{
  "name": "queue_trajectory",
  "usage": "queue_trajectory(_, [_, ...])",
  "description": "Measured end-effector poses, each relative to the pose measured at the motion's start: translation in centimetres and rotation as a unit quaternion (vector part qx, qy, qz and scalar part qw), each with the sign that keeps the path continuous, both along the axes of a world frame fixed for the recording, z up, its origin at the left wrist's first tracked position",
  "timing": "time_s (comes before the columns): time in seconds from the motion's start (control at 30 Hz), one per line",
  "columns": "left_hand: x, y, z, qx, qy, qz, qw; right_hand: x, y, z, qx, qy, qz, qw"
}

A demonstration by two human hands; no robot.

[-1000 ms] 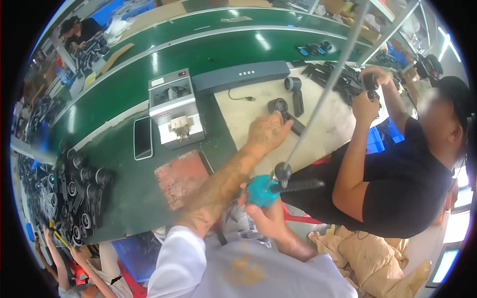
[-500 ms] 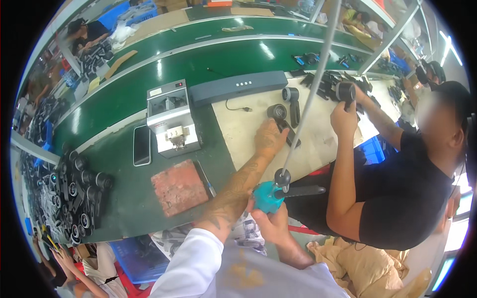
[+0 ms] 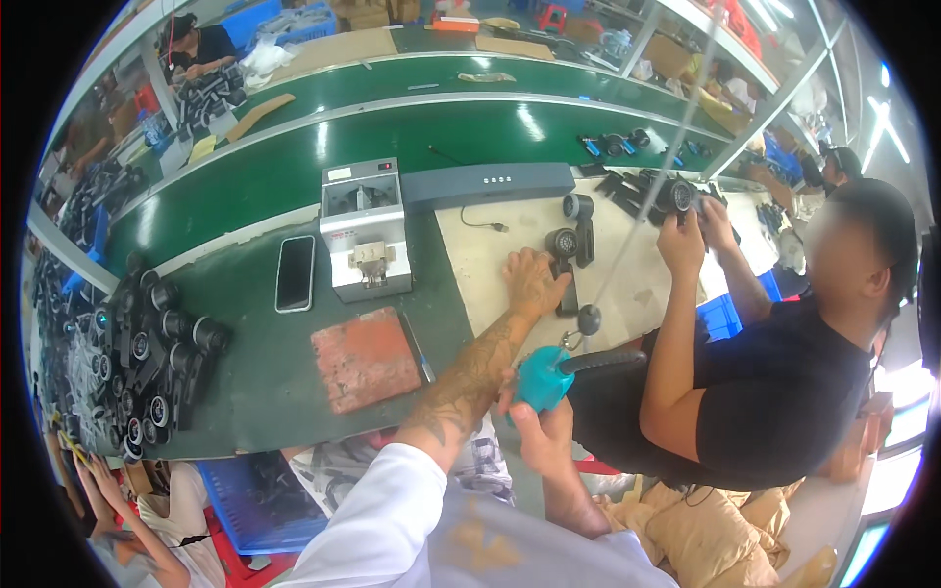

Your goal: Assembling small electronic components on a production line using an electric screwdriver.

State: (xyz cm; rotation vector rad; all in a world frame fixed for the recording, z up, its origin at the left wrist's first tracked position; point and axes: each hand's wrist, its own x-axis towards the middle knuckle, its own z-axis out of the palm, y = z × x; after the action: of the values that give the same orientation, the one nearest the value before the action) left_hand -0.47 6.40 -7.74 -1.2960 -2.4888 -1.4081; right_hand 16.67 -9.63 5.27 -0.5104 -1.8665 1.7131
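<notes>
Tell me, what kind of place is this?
It looks like a factory workshop, perhaps where small gadgets get put together. You can see long green work surfaces, a heap of look-alike black gadgets, and a teal tool in the person's right hand.

Bench, grn., long, bkgd. Post, slanting, upper R. Tube lts., lit, upper R. Windows, bright, R edge. Floor, grey, lower R. Stool, red, far bkgd.
</notes>
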Motion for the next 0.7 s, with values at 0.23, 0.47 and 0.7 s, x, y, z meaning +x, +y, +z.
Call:
queue_trajectory(0.23, [-1.4, -8.9, 5.9, 0.102, -0.104, -0.111, 0.983, 0.8, 0.5, -0.6, 0.01, 0.041, -0.051, 0.998])
queue_trajectory(0.47, [-4.3, -22.9, 10.3, 0.016, 0.014, -0.094, 0.995, -2.3, 1.3, 0.0, 0.015, 0.044, -0.067, 0.997])
queue_trajectory(0.7, [-6.7, -31.1, 9.6, -0.034, 0.053, -0.047, 0.997, -7.1, -0.1, 1.6, -0.146, 0.14, 0.024, 0.979])
